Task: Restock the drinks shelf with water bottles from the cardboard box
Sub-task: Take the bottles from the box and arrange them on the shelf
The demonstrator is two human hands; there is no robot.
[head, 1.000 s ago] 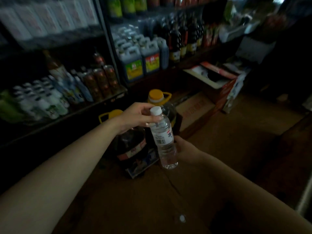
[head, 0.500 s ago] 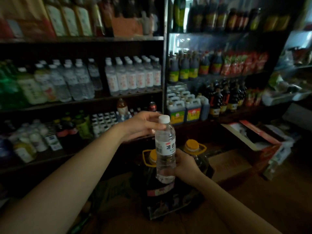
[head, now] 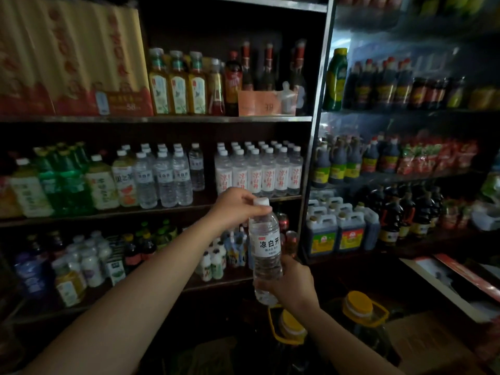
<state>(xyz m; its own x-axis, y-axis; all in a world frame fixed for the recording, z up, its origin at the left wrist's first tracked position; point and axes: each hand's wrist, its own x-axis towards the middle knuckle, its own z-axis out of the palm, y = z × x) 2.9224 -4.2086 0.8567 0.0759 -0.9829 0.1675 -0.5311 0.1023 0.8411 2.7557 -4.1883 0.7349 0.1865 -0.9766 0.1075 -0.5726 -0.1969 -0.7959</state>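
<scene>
I hold a clear water bottle (head: 265, 250) with a white cap and white label upright in front of the shelves. My left hand (head: 238, 205) grips its neck just under the cap. My right hand (head: 293, 282) wraps the lower body from behind. The drinks shelf (head: 162, 209) at mid height carries rows of matching water bottles (head: 167, 177) and a block of red-lettered bottles (head: 259, 171), with a gap between the two groups. A cardboard box (head: 422, 345) lies at the lower right, dim and partly cut off.
Two big oil jugs with yellow caps (head: 357, 307) stand on the floor right below my hands. An upper shelf holds tea bottles (head: 178, 85), a lower one small drinks (head: 81, 263). The right-hand rack carries sauce bottles and jugs (head: 338, 231). An open red-edged carton (head: 460, 282) sits at right.
My view has lifted from the floor toward the shelves. The bottle has risen with both hands on it, and it now sits level with the lower edge of the water-bottle shelf.
</scene>
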